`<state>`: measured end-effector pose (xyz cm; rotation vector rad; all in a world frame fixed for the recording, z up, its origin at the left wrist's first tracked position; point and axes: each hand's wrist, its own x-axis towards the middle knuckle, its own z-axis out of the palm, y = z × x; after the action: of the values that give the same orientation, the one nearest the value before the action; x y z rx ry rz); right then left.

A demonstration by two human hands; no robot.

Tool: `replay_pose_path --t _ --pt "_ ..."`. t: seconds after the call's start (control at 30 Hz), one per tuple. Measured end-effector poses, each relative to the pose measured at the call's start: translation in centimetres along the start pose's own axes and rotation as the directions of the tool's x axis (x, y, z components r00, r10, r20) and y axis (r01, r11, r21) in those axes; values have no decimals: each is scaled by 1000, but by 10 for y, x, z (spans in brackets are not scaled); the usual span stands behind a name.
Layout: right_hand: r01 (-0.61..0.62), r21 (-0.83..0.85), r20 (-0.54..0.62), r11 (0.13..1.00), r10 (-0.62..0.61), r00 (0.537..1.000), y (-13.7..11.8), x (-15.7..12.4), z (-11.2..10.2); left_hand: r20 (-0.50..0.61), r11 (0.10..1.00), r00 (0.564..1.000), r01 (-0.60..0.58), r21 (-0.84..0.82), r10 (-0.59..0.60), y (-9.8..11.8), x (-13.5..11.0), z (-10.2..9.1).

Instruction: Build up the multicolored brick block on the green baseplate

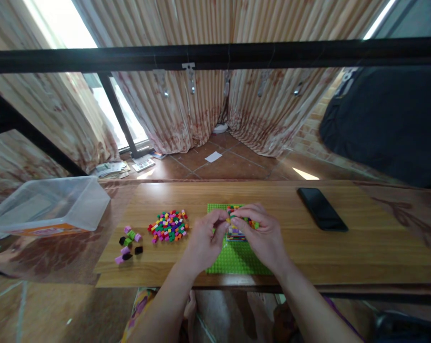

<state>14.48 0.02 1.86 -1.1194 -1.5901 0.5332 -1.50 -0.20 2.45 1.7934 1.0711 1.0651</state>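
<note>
A low, multicoloured toy-brick build (234, 234) stands on the green baseplate (237, 261), partly covered by my fingers. My left hand (206, 240) is at its left side, thumb and forefinger pinched together on what looks like a tiny yellow brick (229, 221). From the right, my right hand (265, 233) curls over the build, its thumb and fingers gripping it near the top. Left of the baseplate lies a pile of small coloured bricks (169, 226). Farther left are several larger pink, green and black bricks (128, 242).
A black phone (322, 209) lies on the right of the wooden table (373, 243). Beyond the table's left end sits a clear plastic bin (68, 200). A dark metal bar (215, 57) crosses in front of the curtains. Papers (111, 168) lie on the floor behind.
</note>
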Motion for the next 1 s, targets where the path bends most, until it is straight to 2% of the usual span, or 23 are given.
replay_pose_path --t 0.1,0.17,0.27,0.33,0.47,0.7,1.0 --pt "-29 39 -68 999 32 997 2 1 -4 -5 999 1000 -21 29 22 -4 0 -1" --pt "12 -25 -85 1000 -14 996 5 2 -7 -72 1000 997 14 21 -12 -10 1 -3" --pt "101 -182 -20 978 -107 994 8 2 -8 -200 988 968 136 -75 -149 -22 5 -4" --pt "145 -260 35 955 -141 989 9 1 -6 -245 961 936 212 -176 -251 -26 8 -3" --pt "204 -365 88 908 -185 979 10 -2 0 -214 903 913 265 -338 -348 -23 11 0" --pt "156 -394 27 906 -158 987 14 -4 7 -150 868 932 236 -437 -329 -13 7 5" --pt "96 -341 -45 935 -119 992 18 -2 12 -106 917 961 206 -341 -255 -15 2 10"
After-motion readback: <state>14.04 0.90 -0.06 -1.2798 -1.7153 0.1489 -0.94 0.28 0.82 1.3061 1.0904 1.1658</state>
